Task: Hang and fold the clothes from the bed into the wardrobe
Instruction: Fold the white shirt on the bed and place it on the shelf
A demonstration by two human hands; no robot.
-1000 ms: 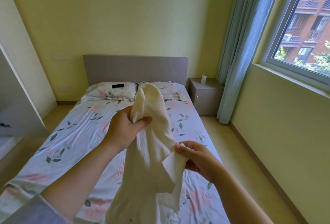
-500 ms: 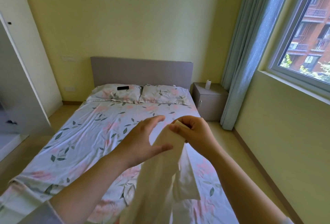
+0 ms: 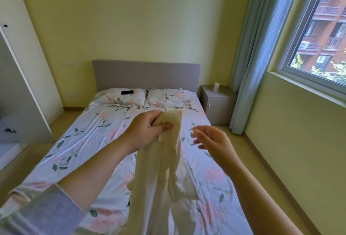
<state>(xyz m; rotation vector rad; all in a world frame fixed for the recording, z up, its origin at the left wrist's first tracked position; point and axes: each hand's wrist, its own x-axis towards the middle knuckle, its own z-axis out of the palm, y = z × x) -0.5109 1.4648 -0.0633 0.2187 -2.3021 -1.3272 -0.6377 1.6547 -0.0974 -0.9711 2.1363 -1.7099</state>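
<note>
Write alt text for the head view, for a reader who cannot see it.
A person's left hand grips a cream garment hanging above a floral-sheeted bed; the right hand hovers open beside it. A phone lies on a pillow.

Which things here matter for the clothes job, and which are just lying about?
Job: garment, gripped by left hand; right hand, free; bed; wardrobe.
Lying about: phone on pillow; bottle on nightstand; curtain.

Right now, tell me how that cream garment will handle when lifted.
Probably floppy: the cream garment hangs limp from the left hand. Likely light: one pinch holds it up. It could slip; the right hand is off it.
</note>
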